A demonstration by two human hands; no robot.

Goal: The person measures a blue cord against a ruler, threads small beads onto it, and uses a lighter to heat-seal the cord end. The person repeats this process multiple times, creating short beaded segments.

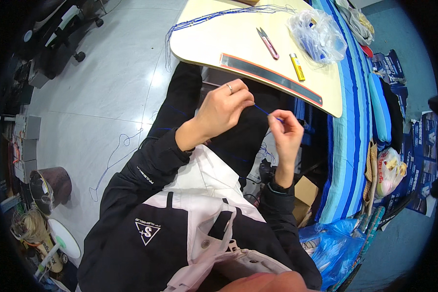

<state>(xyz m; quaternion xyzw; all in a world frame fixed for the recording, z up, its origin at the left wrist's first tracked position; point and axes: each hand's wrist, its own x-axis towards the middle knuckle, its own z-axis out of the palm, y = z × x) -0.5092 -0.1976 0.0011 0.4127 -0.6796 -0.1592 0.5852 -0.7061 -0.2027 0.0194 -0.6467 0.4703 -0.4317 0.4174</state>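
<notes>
A thin blue cord (262, 110) runs short and taut between my two hands, in front of the table's near edge and above my lap. My left hand (225, 108) pinches one end of the stretch, a ring on one finger. My right hand (286, 132) pinches the other end between thumb and fingertips. Loose blue cord (113, 163) trails in loops on the floor to the left. On the table (199, 41) lie a long dark ruler with an orange edge (272, 78), pink-handled thread snips (268, 44) and a yellow lighter (297, 67).
A bundle of blue cords (214, 17) lies along the far left of the table and hangs over its edge. A clear plastic bag (318, 36) sits at the back right. Blue striped fabric (348, 146) borders the right side. A dark bin (51, 187) stands on the left floor.
</notes>
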